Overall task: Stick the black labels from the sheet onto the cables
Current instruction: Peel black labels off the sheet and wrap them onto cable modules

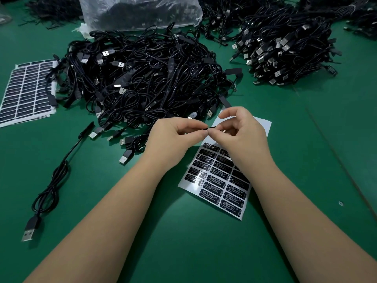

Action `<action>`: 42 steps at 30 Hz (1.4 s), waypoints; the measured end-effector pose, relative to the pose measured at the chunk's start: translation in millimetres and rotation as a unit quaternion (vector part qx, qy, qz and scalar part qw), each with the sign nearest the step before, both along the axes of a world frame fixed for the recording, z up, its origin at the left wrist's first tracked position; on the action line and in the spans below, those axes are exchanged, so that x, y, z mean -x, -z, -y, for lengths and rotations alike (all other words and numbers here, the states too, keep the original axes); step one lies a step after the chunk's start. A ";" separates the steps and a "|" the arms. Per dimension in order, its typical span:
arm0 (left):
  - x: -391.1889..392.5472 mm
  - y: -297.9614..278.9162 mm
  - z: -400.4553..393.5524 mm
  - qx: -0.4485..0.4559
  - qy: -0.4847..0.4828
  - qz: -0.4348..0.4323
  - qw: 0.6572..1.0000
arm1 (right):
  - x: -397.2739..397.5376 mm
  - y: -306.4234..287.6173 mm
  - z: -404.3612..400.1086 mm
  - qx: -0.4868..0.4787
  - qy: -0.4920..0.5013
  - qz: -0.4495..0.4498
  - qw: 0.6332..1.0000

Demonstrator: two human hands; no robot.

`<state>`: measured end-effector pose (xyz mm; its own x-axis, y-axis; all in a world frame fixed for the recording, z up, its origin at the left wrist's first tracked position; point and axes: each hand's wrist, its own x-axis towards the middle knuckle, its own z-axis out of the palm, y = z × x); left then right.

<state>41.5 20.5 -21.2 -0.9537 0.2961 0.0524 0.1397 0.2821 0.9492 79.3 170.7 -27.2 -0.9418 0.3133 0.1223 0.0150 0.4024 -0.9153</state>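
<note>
Arms: two forearms, bare to the frame's edge, no sleeves in view
Left hand (175, 137): bare, short nails
Right hand (242, 131): bare

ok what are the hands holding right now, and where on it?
Left hand and right hand both pinch one thin black piece, each at one end, above the label sheet. Cannot tell whether it is a label or a cable part.

On the table (183, 242), a label sheet (220, 180) lies near, under the two hands; a cable pile (142, 78) sits behind it, a second pile (285, 48) far right, a sheet stack (26, 92) left, one loose cable (51, 186) near left, a bag (138, 11) far
</note>
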 end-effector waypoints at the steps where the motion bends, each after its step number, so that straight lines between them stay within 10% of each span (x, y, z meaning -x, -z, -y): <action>1: -0.3 -0.5 -0.7 -0.005 -0.008 0.009 1.000 | -0.5 -1.4 0.9 0.009 0.004 0.001 1.000; 13: 5.4 -7.8 5.5 -0.095 -0.055 0.093 0.990 | -2.1 -18.4 -5.9 0.325 0.042 -0.021 0.945; 42: 0.4 -9.5 6.9 -0.108 -0.015 0.013 0.994 | -7.7 -15.8 -2.9 0.119 -0.048 -0.023 0.992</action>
<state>41.1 13.6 -11.8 -0.9639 0.2515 0.0872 0.1094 0.0755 0.9911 87.0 173.6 -11.4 -0.9636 0.2483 0.0989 -0.0563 0.1731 -0.9833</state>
